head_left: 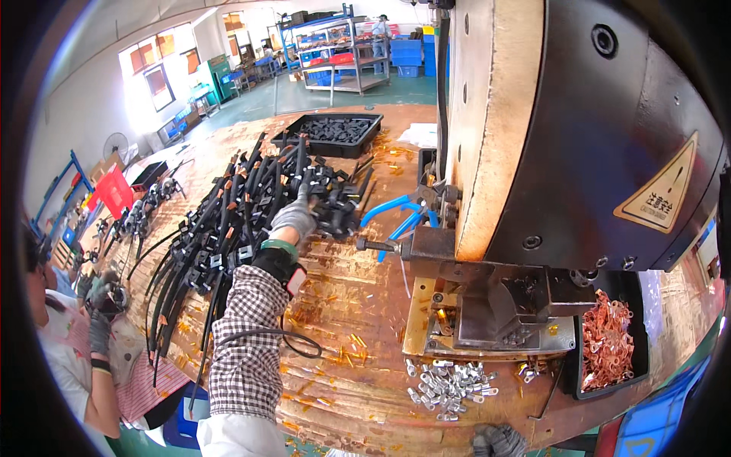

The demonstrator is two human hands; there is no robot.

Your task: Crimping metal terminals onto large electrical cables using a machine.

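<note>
Head view: nearest, the right hand [499,441] is at the bench [327,396] edge, this side of silver lugs [451,387]; its fingers' state is unclear. Farther, the left hand [295,221] reaches heaped cables [230,199], grip impossible to tell. Beyond sits a tray [343,150].

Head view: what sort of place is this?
Most likely a factory workshop. Signs: a heavy press-like machine with a warning triangle, a bench pile of black cables, and heaped copper-coloured terminal lugs.
</note>
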